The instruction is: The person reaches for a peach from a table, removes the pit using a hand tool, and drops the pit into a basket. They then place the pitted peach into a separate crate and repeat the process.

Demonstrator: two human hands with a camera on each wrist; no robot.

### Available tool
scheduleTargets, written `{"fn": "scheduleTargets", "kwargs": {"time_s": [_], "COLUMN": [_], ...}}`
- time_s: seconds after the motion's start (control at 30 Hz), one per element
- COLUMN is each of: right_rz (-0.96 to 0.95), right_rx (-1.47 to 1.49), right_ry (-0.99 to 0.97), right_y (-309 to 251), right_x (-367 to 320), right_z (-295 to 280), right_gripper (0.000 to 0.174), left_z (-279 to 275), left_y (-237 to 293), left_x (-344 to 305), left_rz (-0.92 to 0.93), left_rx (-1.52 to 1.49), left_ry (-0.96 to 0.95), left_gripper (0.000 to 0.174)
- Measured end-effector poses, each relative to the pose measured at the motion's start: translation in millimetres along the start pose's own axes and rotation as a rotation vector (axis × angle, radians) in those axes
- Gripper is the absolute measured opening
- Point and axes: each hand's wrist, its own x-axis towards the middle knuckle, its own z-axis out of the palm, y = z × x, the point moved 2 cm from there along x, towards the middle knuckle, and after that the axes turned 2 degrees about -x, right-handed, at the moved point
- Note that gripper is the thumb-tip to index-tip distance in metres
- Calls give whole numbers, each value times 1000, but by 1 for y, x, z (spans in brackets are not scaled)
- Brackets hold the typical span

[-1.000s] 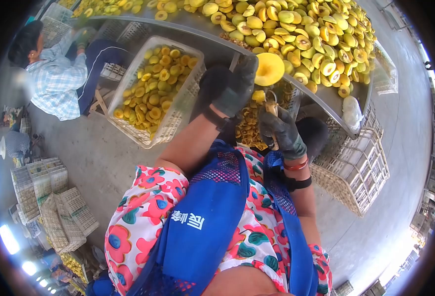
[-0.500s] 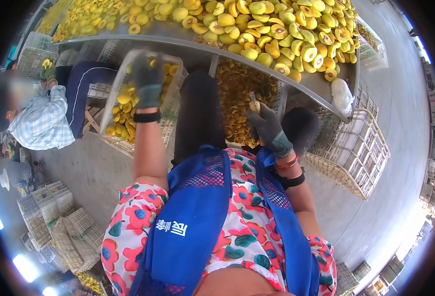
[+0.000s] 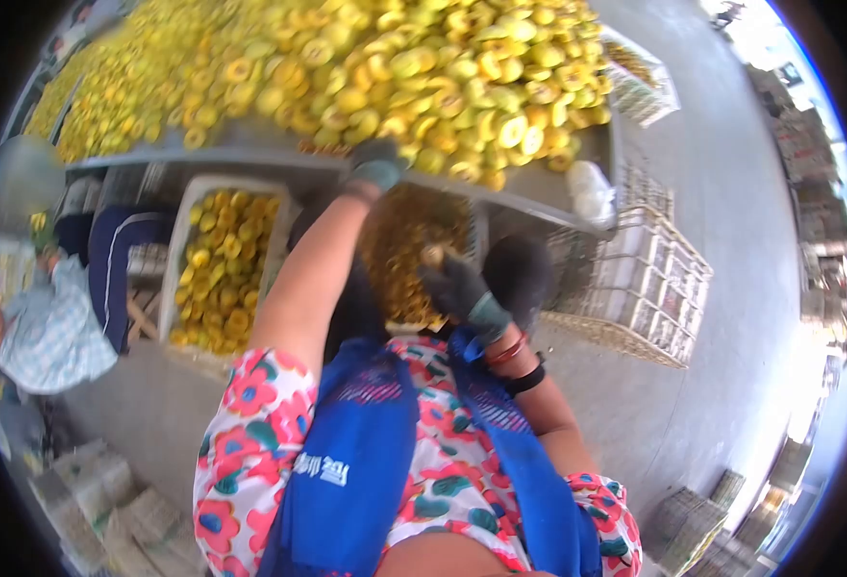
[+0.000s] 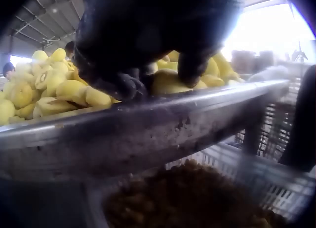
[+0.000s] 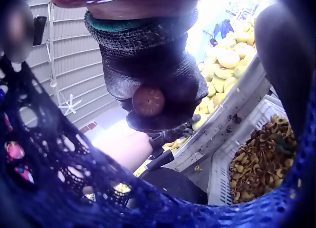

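Observation:
My gloved left hand (image 3: pixel 377 163) reaches over the metal table's front edge (image 4: pixel 143 112). In the left wrist view its bent fingers and thumb straddle a yellow peach half (image 4: pixel 170 82) just behind that edge. Lower down, my gloved right hand (image 3: pixel 457 288) grips a wooden-handled tool (image 3: pixel 433 255) above a crate of brown and yellow fruit scraps (image 3: pixel 409 240). The round butt of the handle (image 5: pixel 148 101) shows in the right wrist view; the tool's working end is hidden there. Many halved peaches (image 3: pixel 423 87) are heaped on the table.
A white crate (image 3: pixel 169 279) filled with peach halves stands left of my knees. Beyond it sits another person (image 3: pixel 58 322) in a checked shirt. To the right are a white bag (image 3: pixel 590 192) at the table corner and a woven crate (image 3: pixel 649 279) on the floor.
My left hand carried a peach half from the tool to the left crate, then moved back right to the heap without it. The right hand keeps hold of the tool. The head view has shifted.

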Motion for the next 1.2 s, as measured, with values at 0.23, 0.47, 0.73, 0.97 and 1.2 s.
{"fn": "scheduleTargets", "kwargs": {"time_s": [0.23, 0.47, 0.73, 0.97, 1.2], "right_rz": [-110, -407, -427, -562, -448], "right_rx": [366, 337, 253, -397, -427], "right_ry": [339, 429, 384, 334, 309], "right_y": [-22, -36, -48, -70, -64], "right_x": [7, 11, -7, -18, -15], "right_z": [-23, -27, 11, 1, 9], "right_gripper": [14, 11, 16, 27, 30], "left_z": [-62, -69, -72, -88, -86], "left_y": [8, 38, 52, 38, 48], "left_x": [-82, -168, -190, -194, -196], "left_rz": [316, 496, 307, 414, 380], "left_rx": [-1379, -1239, -1512, -1508, -1560], "left_ry": [31, -56, 323, 324, 301], "left_gripper": [41, 48, 47, 41, 51]}}
